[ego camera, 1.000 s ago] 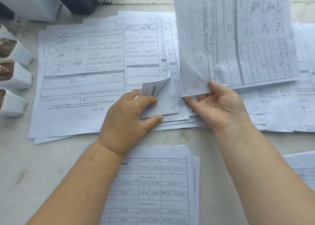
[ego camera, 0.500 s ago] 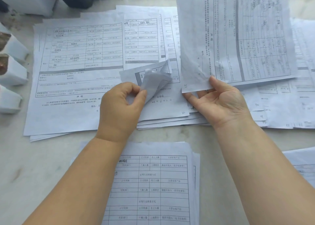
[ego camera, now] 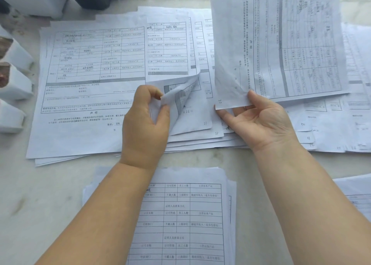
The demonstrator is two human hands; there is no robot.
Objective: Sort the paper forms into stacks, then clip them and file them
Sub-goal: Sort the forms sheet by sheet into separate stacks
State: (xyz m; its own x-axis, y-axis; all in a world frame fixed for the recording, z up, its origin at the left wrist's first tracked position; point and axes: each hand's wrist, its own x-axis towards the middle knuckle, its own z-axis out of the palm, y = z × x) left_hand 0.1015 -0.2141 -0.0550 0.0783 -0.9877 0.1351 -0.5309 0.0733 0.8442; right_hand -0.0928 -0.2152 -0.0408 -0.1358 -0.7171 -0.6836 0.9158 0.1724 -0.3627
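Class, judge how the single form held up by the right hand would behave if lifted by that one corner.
Probably floppy: the form is thin and already bows above the right hand. Likely very light, since thumb and fingers alone hold it up. It may crease easily.

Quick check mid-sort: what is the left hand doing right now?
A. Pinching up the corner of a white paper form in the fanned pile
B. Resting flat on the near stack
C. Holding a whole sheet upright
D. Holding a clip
A: the left hand pinches the curled corner of a white paper form in the fanned pile, while the right hand holds the raised white sheet.
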